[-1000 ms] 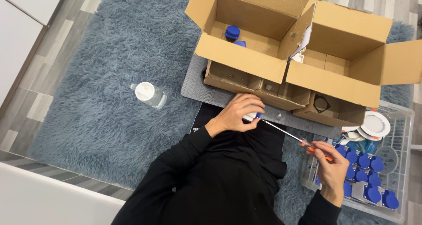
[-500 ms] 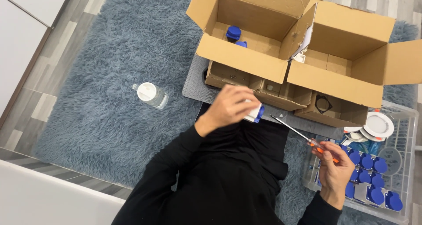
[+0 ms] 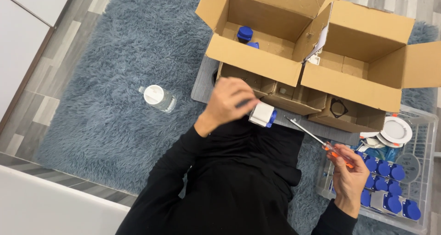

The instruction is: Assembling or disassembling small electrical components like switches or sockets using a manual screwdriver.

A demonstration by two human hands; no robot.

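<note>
My left hand (image 3: 228, 101) gripped a white-and-blue plastic socket (image 3: 262, 114); my right hand (image 3: 347, 174) clasped an orange-handled screwdriver (image 3: 318, 141).

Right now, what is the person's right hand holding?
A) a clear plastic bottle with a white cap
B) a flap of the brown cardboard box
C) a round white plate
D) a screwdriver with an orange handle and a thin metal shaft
D: the right hand grips the orange-handled screwdriver above the clear crate of blue-capped parts, while the left hand holds a small white and blue socket part.
</note>
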